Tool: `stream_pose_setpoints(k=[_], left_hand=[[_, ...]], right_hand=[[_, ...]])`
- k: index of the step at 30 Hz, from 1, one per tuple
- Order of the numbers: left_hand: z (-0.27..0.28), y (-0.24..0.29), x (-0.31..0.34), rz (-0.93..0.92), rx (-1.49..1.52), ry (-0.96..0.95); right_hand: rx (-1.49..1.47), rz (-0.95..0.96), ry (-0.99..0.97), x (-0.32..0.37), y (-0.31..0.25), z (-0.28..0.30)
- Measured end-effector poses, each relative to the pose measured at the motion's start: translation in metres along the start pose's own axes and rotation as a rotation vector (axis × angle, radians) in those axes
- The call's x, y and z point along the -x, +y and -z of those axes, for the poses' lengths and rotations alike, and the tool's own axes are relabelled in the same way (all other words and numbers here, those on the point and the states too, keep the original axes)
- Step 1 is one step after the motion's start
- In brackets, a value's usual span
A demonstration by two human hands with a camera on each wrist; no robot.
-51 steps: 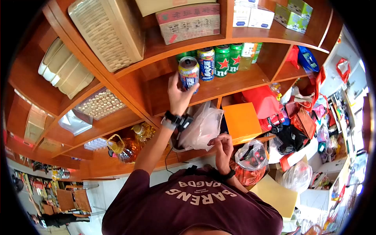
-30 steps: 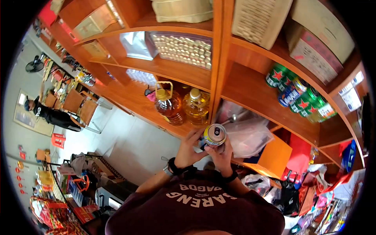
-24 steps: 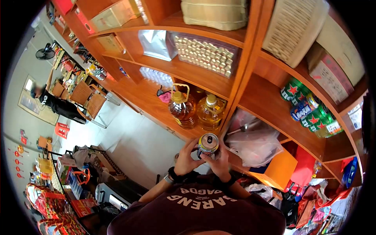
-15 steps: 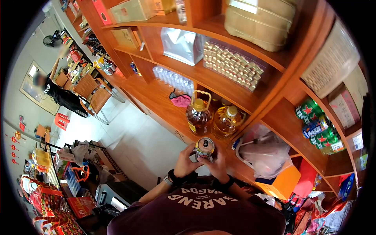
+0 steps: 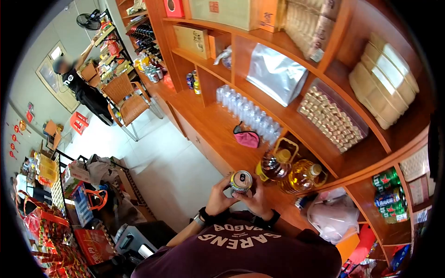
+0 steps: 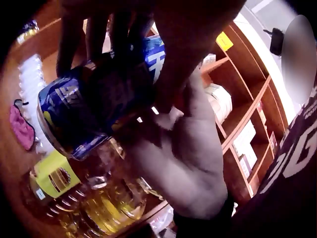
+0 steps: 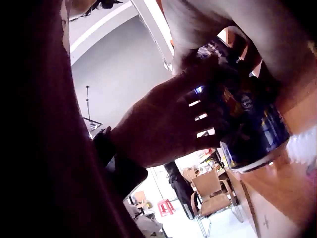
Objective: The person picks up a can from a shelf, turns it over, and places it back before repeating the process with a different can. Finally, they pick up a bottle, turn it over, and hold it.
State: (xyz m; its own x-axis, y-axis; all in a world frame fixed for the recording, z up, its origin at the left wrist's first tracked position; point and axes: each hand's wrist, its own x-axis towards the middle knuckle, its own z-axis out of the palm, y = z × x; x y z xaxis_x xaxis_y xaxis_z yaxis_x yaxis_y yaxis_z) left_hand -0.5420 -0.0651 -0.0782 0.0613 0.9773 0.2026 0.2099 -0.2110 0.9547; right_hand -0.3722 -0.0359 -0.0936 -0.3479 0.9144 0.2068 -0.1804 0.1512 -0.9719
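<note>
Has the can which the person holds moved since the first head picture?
Yes. Judged against the shelf, the can has moved away from the green cans, toward the person's left, and is now near the big bottles.

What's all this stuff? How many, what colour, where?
held can: 1, blue and yellow, lower middle
counter: 1, orange-brown, middle
shelves: several, orange-brown, above the counter
big jugs: 2, amber and yellow, on counter
soft thing: 1, pink and black, near jugs
plastic bottles: many, clear, on counter
silver bag: 1, silver, shelf
gold pieces: many, gold, shelf
other cans: at least 3, green and blue, right
stool: 1, red, far left
nearest chair: 1, brown, far left
fan: 1, black, top left
other person: 1, black clothes, upper left
small clutter: uncountable, mixed colours, lower left
left hand: 1, black wristband, on can
right hand: 1, black wristband, on can
</note>
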Motion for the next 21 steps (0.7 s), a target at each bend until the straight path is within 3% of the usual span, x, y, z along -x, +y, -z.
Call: stream_pose_setpoints(k=[6, 8, 21], left_hand=[[0.063, -0.017, -0.014, -0.013, -0.111, 0.061], [0.076, -0.024, -0.010, 0.014, -0.054, 0.105], [0.108, -0.053, 0.000, 0.105, -0.032, 0.323]], right_hand=[[0.023, 0.076, -0.013, -0.045, 0.033, -0.051], [0.015, 0.003, -0.046, -0.051, 0.042, -0.060], [0.110, -0.115, -0.256, -0.098, 0.065, -0.092]])
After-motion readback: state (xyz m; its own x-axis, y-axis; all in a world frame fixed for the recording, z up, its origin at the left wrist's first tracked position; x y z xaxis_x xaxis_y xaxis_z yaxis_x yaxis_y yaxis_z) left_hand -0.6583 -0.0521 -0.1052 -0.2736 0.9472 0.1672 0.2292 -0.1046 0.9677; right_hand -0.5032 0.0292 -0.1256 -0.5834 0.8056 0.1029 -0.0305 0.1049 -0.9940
